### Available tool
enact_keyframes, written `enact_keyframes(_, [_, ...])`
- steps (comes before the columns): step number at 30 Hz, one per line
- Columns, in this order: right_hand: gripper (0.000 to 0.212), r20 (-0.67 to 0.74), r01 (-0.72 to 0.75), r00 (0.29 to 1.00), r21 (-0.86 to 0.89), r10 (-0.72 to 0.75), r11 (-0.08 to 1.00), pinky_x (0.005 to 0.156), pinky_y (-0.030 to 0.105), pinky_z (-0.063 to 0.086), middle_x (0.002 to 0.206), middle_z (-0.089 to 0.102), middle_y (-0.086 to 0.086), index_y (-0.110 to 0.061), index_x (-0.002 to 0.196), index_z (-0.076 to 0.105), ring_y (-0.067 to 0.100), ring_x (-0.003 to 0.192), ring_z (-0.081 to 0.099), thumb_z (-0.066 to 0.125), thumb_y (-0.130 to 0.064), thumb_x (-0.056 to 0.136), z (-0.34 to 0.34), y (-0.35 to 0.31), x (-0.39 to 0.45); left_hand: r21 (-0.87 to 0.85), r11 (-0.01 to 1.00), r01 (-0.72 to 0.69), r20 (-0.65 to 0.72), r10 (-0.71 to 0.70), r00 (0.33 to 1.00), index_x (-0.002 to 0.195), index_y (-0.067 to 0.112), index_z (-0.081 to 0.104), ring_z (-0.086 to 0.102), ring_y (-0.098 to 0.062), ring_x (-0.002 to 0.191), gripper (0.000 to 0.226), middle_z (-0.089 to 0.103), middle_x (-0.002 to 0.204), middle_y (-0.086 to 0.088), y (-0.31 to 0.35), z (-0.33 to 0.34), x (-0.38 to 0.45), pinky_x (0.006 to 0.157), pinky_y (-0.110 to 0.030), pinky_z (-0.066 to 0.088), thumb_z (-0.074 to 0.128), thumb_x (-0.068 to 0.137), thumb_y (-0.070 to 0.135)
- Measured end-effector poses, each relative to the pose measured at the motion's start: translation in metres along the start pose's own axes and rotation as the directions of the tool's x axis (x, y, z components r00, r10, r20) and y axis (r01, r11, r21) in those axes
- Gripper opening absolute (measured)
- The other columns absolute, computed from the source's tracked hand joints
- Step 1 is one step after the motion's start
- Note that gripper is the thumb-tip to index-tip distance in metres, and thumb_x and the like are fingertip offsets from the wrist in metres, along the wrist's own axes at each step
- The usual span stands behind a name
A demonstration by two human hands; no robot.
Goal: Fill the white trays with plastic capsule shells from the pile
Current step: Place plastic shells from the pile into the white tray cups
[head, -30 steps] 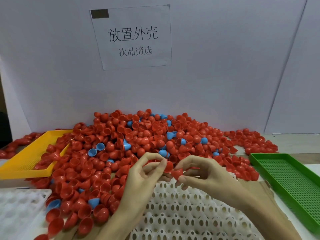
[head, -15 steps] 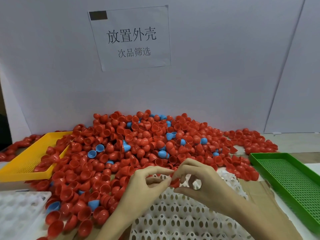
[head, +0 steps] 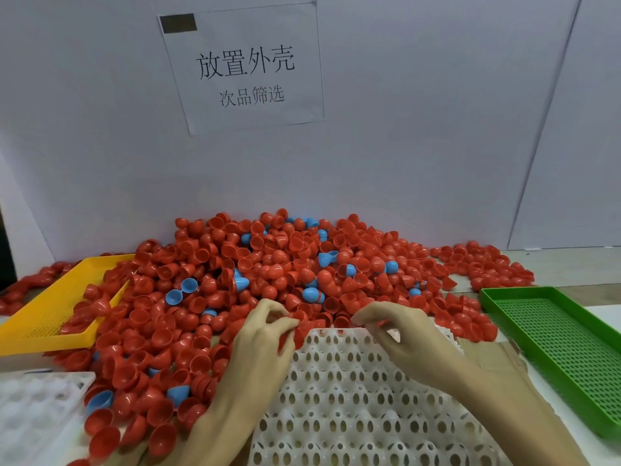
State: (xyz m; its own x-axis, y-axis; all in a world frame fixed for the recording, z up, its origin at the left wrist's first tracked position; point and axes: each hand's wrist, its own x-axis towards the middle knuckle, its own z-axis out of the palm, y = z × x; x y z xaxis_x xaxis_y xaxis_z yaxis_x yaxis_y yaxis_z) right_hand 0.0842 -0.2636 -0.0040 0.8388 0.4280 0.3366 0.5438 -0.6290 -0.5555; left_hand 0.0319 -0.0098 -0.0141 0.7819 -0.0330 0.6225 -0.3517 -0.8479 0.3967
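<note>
Both hands had drifted apart from where they met a second ago over the far edge of the tray, each carrying its own work outward. The left hand [head: 265, 334] sat at about ten o'clock from the tray's middle, fingers curled in, pinching a red shell [head: 291, 334] right at the tray's far-left corner. The right hand [head: 400, 331] hovered at about one o'clock, thumb and fingertips drawn together; a sliver of red showed under them, but whether it truly held a shell I could not tell.

The white tray [head: 353, 398] lay dead centre at six o'clock, its cups showing bare wherever the hands did not cover them, so the filling had barely begun by my reading. The pile [head: 285, 264] of red shells, dotted with blue shells [head: 311, 294], spread across twelve o'clock and lapped against the tray's far edge. A second white tray [head: 33, 408] sat at eight o'clock, a yellow basket [head: 50, 317] at ten, a green basket [head: 554, 348] at three, and a paper sign [head: 245, 68] hung on the wall behind.

The risk from there: shells crowded the tray's rim, and a careless sweep could tumble loose ones across the cups. A pinched shell could also land tilted or mouth-down and sit wrong, and nested pairs might go in as one.
</note>
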Motion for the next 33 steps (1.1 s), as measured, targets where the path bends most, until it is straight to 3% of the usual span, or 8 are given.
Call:
enact_keyframes(3, [0.036, 0.129, -0.005, 0.991, -0.144, 0.024, 0.99, 0.103, 0.004, 0.039, 0.137, 0.063, -0.023, -0.032, 0.139, 0.065, -0.007, 0.126, 0.056, 0.057, -0.016, 0.108, 0.005, 0.003, 0.0, 0.114, 0.991, -0.07, 0.112, 0.057, 0.992, 0.107, 0.014, 0.081, 0.045, -0.006, 0.111, 0.015, 0.058, 0.119, 0.008, -0.003, 0.007, -0.003, 0.094, -0.009, 0.039, 0.075, 0.094, 0.01])
enact_keyframes(7, [0.042, 0.217, -0.02, 0.975, -0.155, 0.054, 0.988, 0.103, 0.008, 0.043, 0.141, 0.063, -0.019, -0.034, 0.147, 0.058, -0.002, 0.13, 0.057, 0.057, -0.018, 0.109, 0.007, 0.004, 0.0, 0.207, 0.967, -0.148, 0.173, 0.113, 0.978, 0.106, 0.013, 0.081, 0.054, -0.015, 0.121, 0.014, 0.062, 0.126, 0.002, -0.007, 0.004, -0.004, 0.103, -0.027, 0.053, 0.073, 0.094, 0.014])
enact_keyframes(9, [0.042, 0.213, -0.024, 0.975, -0.153, 0.056, 0.988, 0.1, 0.004, 0.04, 0.142, 0.063, -0.021, -0.035, 0.147, 0.058, -0.004, 0.13, 0.056, 0.057, -0.019, 0.109, 0.007, 0.005, 0.0, 0.171, 0.973, -0.154, 0.152, 0.129, 0.98, 0.11, 0.015, 0.079, 0.053, -0.009, 0.122, 0.017, 0.063, 0.124, 0.005, -0.007, 0.002, -0.003, 0.109, -0.017, 0.042, 0.072, 0.095, 0.015])
enact_keyframes(12, [0.041, 0.205, -0.025, 0.977, -0.144, 0.054, 0.989, 0.098, 0.001, 0.038, 0.142, 0.063, -0.022, -0.035, 0.146, 0.06, -0.005, 0.131, 0.055, 0.058, -0.02, 0.108, 0.007, 0.006, 0.0, -0.003, 0.994, -0.109, 0.19, 0.107, 0.976, 0.116, 0.022, 0.077, 0.049, 0.005, 0.119, 0.02, 0.063, 0.118, 0.017, -0.006, -0.002, 0.0, 0.103, 0.001, 0.029, 0.072, 0.097, 0.019])
enact_keyframes(17, [0.039, 0.206, -0.021, 0.977, -0.139, 0.049, 0.99, 0.1, 0.001, 0.036, 0.142, 0.062, -0.024, -0.036, 0.145, 0.061, -0.006, 0.132, 0.054, 0.059, -0.021, 0.108, 0.007, 0.004, 0.0, -0.04, 0.999, -0.035, 0.295, 0.045, 0.954, 0.104, 0.032, 0.08, 0.043, 0.006, 0.109, 0.013, 0.066, 0.097, 0.025, -0.007, 0.001, -0.001, 0.094, -0.004, 0.034, 0.075, 0.094, 0.024])
enact_keyframes(24, [0.038, 0.232, 0.006, 0.972, -0.145, 0.028, 0.989, 0.104, 0.004, 0.037, 0.141, 0.061, -0.028, -0.038, 0.144, 0.061, -0.008, 0.133, 0.053, 0.058, -0.025, 0.109, 0.004, -0.002, -0.001, -0.108, 0.978, 0.178, 0.275, -0.143, 0.951, 0.09, 0.042, 0.078, 0.047, 0.011, 0.108, 0.021, 0.059, 0.096, 0.023, -0.009, -0.006, -0.001, 0.088, -0.006, 0.039, 0.082, 0.088, 0.022])
enact_keyframes(28, [0.038, 0.245, 0.018, 0.969, -0.139, 0.017, 0.99, 0.1, 0.0, 0.036, 0.141, 0.06, -0.029, -0.038, 0.144, 0.061, -0.009, 0.132, 0.053, 0.058, -0.025, 0.109, 0.003, -0.001, -0.001, -0.1, 0.988, 0.119, 0.155, -0.103, 0.983, 0.091, 0.035, 0.081, 0.054, 0.008, 0.101, 0.018, 0.058, 0.089, 0.031, -0.009, -0.006, 0.003, 0.087, -0.007, 0.04, 0.083, 0.086, 0.017])
enact_keyframes(33, [0.038, 0.269, 0.015, 0.963, -0.118, 0.018, 0.993, 0.103, 0.001, 0.036, 0.142, 0.06, -0.028, -0.036, 0.145, 0.06, -0.013, 0.132, 0.05, 0.052, -0.023, 0.111, -0.001, -0.003, 0.001, 0.005, 0.998, -0.055, 0.199, 0.053, 0.979, 0.109, 0.022, 0.079, 0.051, 0.004, 0.106, 0.016, 0.068, 0.102, 0.019, -0.017, 0.002, 0.002, 0.092, 0.0, 0.033, 0.069, 0.099, 0.016])
